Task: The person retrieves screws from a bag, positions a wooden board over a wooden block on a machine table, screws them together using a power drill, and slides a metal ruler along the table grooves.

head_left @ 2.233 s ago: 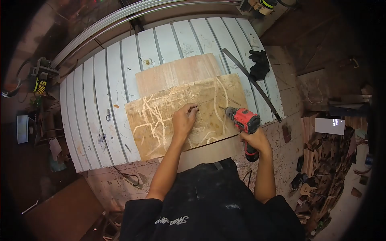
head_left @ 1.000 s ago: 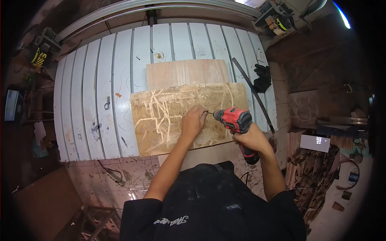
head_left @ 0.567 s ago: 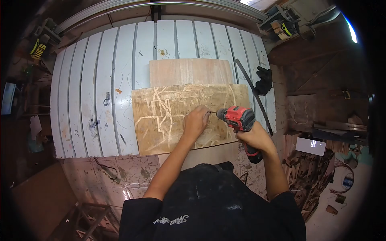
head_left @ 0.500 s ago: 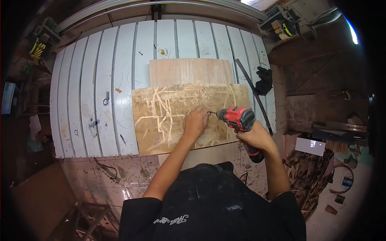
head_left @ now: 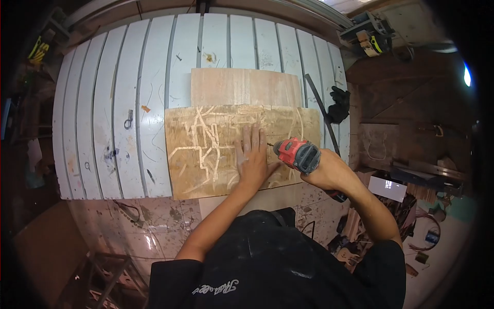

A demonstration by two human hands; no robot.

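Note:
My left hand [head_left: 253,159] lies flat with fingers spread on a yellowish wooden board [head_left: 182,177] with pale carved grooves. My right hand [head_left: 324,171] grips a red and black cordless drill [head_left: 296,153] over the board's right part. The drill's bit points to the left, its tip just right of my left hand's fingers. Whether the tip touches the board I cannot tell. Beyond the grooved board lies a paler plain board [head_left: 242,85], partly covered by it. Another pale board [head_left: 211,205] shows at the near edge.
The boards rest on a white slatted table [head_left: 98,129]. Near its right edge lie a black glove [head_left: 339,104] and a long dark metal strip [head_left: 321,110]. Small screws and scraps dot the slats. A metal rail crosses behind. Wood pieces and a white panel [head_left: 387,188] stand at the right.
My left hand has gone from pinched fingers at the drill tip to lying flat on the board. The drill has tilted more upright, and my right forearm has swung outward. The camera view has shifted slightly.

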